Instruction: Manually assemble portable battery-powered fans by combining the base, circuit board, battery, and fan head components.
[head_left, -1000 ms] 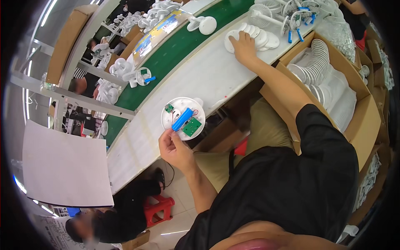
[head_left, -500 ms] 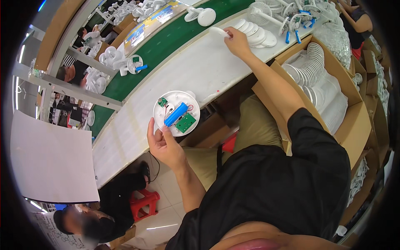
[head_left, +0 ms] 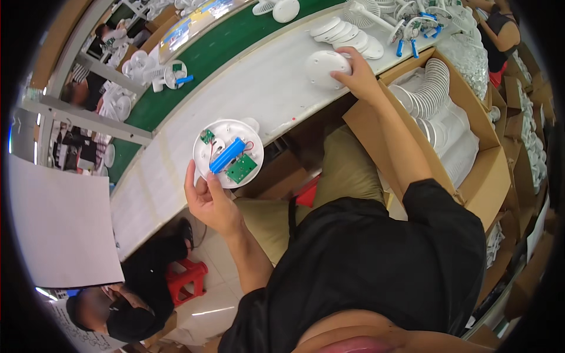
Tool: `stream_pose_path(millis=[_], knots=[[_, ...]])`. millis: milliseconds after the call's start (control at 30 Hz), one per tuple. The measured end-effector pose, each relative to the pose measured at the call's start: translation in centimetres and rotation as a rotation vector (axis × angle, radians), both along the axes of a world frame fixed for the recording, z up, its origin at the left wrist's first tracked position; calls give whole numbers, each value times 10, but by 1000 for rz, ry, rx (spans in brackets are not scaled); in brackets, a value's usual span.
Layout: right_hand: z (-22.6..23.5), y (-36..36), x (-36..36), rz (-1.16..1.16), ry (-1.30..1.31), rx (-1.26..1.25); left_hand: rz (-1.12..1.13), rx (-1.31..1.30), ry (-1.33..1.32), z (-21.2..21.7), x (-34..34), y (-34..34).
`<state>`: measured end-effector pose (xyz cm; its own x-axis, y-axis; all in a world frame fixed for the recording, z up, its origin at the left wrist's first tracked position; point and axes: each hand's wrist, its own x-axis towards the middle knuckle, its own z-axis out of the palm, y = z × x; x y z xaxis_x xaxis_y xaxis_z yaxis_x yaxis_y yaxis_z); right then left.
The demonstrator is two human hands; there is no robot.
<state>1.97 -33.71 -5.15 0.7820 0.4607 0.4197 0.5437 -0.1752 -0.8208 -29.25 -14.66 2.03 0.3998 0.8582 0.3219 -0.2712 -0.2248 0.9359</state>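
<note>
My left hand (head_left: 213,203) grips the lower rim of a round white fan base (head_left: 203,154). Its inside faces up, showing a blue battery cell (head_left: 228,155), a larger green circuit board (head_left: 242,169) and a small one (head_left: 207,136), with thin red wires. My right hand (head_left: 360,76) is closed on the edge of a white round cover (head_left: 322,69), thumb on its face, over the bench's near edge. Just beyond it lies a stack of similar white covers (head_left: 353,38). The two held parts are apart.
An open cardboard box (head_left: 494,176) with white fan grilles (head_left: 438,82) stands at my right. Fan assemblies with blue batteries (head_left: 418,29) crowd the bench's far right. A green belt (head_left: 218,67) runs behind the white bench (head_left: 176,170). Another person (head_left: 141,294) sits at lower left near a red stool (head_left: 187,281).
My right hand has drawn the cover off toward me, away from the stack, and turned its flat face into view. The left hand still holds the fan base.
</note>
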Motion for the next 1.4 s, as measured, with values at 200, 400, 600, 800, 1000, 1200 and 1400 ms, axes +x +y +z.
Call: stream_pose_path(millis=[200,400,600,800,1000,1200,1400], knots=[[54,-22,-81,325,583,516,46,49,74,8,-1,-13],[94,23,-139,706,663,511,30,63,86,8,11,-23],[79,70,-162,510,318,410,38,141,128,-5,4,-32],[85,80,-174,558,615,445,37,106,133,-10,-5,-32],[92,78,-187,504,638,422,-68,60,-104,-24,-13,-26],[89,70,-189,459,338,318,-40,151,172,-5,-23,-42],[90,71,-186,558,183,258,-12,135,138,-10,-27,-45]])
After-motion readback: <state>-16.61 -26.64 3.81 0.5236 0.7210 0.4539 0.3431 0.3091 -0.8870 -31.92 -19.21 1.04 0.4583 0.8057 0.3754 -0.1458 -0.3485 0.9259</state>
